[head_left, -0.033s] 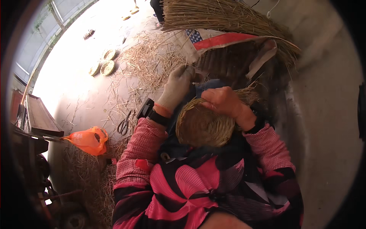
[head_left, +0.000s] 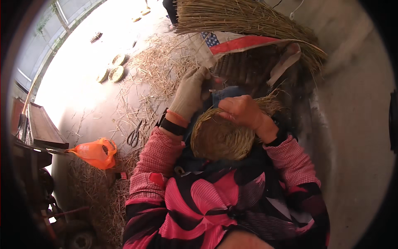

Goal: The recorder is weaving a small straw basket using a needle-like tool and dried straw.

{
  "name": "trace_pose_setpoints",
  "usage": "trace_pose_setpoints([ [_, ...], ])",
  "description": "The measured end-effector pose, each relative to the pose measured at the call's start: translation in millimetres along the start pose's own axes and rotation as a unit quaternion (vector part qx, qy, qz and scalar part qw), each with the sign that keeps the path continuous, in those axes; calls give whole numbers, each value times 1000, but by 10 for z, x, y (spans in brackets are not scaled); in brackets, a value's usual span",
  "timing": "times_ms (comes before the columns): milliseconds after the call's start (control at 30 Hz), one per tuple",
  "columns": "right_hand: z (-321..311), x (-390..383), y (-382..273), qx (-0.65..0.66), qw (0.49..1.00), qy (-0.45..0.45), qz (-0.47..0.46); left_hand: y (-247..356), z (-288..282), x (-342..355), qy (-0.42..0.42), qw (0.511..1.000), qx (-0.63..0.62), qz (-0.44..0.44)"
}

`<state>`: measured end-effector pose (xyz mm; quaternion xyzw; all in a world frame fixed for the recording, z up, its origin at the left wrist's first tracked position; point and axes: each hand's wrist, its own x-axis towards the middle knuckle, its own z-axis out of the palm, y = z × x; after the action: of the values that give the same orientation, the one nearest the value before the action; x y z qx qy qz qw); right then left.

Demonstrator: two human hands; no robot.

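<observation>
Where straw (head_left: 159,83) litters the floor (head_left: 95,112): bag (head_left: 92,154) at left, then scissors (head_left: 133,136), between bag and left sleeve (head_left: 147,166).
Left hand (head_left: 191,89): fingers narrowed, beyond the basket (head_left: 224,139), to its left; whether they hold anything, cannot tell.
Gap: narrow room between left hand and rim.
Basket: in the lap, near edge by the patterned garment (head_left: 203,207).
Right hand (head_left: 242,110): closed on the basket's far-right rim.
Bundle (head_left: 248,18): beyond both hands.
</observation>
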<state>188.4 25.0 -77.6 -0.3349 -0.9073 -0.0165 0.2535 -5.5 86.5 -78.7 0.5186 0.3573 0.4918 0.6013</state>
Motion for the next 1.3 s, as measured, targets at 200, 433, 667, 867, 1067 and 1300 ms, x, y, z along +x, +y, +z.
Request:
trace_pose_setpoints([
  [200,-89,-123,12,33,999,6,23,90,-256,-23,-40,992,-68,-95],
  [433,-78,-270,43,46,996,60,55,87,-1488,61,62,996,-53,-20],
  [667,-117,-439,9,-34,993,41,108,463,-964,-797,150,989,7,-8],
  [867,-168,-538,-127,-122,978,41,166,164,-1095,-1079,171,980,-89,-40],
  [1067,21,-532,-179,-85,971,104,198,1,-1193,-1204,207,967,-131,-72],
  [1300,61,-413,-108,-62,969,6,240,-186,-1889,-1442,243,931,219,-163],
])
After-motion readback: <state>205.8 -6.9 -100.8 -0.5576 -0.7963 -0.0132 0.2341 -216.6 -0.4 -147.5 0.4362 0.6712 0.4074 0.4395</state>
